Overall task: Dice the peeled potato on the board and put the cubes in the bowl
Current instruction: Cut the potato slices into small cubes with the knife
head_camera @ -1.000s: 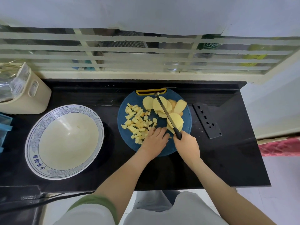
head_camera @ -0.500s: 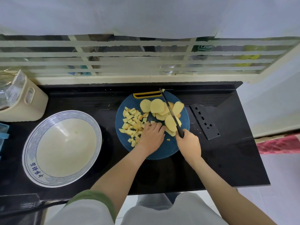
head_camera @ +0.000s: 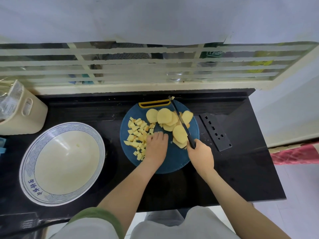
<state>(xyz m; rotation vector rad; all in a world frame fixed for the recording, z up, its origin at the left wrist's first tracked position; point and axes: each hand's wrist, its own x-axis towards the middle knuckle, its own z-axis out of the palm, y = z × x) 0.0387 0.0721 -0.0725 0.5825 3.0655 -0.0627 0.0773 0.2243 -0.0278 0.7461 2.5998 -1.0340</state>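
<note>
Potato slices [head_camera: 164, 116], knife [head_camera: 179, 118] over blue board [head_camera: 174, 159]; black counter [head_camera: 241, 169], barred window [head_camera: 138, 66].

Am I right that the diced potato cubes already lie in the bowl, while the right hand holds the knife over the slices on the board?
Not quite: the head view shows the cubes on the board, not in the bowl. The right hand does hold the knife over the slices.

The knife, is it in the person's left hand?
No, the right hand grips the knife by its black handle, while the left hand lies on the board beside the potato cubes.
</note>
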